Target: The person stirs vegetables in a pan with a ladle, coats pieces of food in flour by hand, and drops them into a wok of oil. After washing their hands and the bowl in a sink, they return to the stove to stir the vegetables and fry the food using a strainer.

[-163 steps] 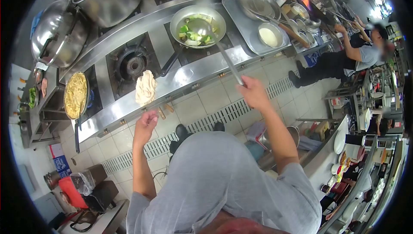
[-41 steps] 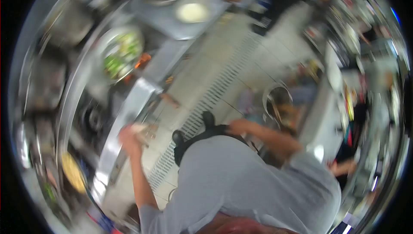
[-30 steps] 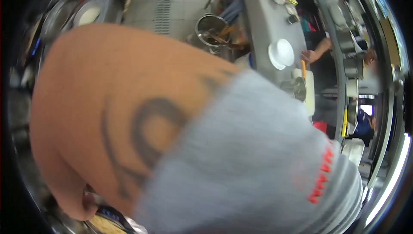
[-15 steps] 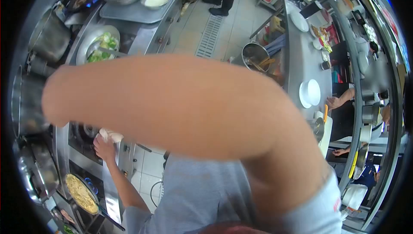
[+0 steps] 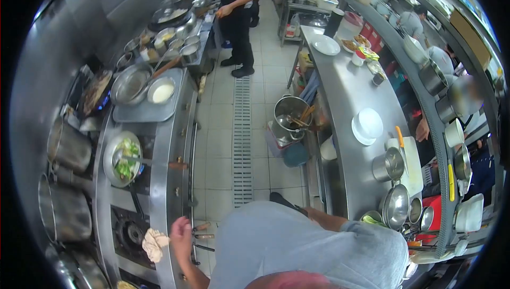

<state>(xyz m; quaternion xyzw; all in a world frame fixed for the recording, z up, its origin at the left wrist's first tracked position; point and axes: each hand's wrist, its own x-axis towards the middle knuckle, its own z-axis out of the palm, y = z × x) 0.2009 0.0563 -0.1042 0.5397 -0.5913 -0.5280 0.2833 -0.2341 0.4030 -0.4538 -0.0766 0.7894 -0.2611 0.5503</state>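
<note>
A crumpled cloth (image 5: 154, 244), off-white w/ tan patches, is seen bunched in loose folds on the steel front ledge of the stove (image 5: 169, 145), just beside an unlit burner (image 5: 130, 233). It lies flat on the metal, not lifted.

The left hand (image 5: 179, 234) is held out from a bare forearm that rises from the bottom of the frame, approx. level w/ the stove edge. Fingers are loosely curled, thumb side toward the cloth; nothing is gripped, though the fingertips are right next to the cloth and contact can't be told for sure. The right hand is not seen: the right arm is bent back along the grey shirt toward the counter (image 5: 345, 98) on the person's right, and its end is hidden behind the body, so its state can't be told.

The cloth is thus just left of the left hand in the view, betw. hand and burner, and well apart from the right arm.

Further up the stove a pan of greens (image 5: 122, 157) is set on another burner w/ a ladle (image 5: 154, 162) laid across it, its wooden handle pointing over the ledge. Beyond that a tray (image 5: 139, 112) carries a bowl of white liquid (image 5: 161, 91). A co-worker in a dark apron (image 5: 234, 7) is seen at the far end of the stove line
</note>
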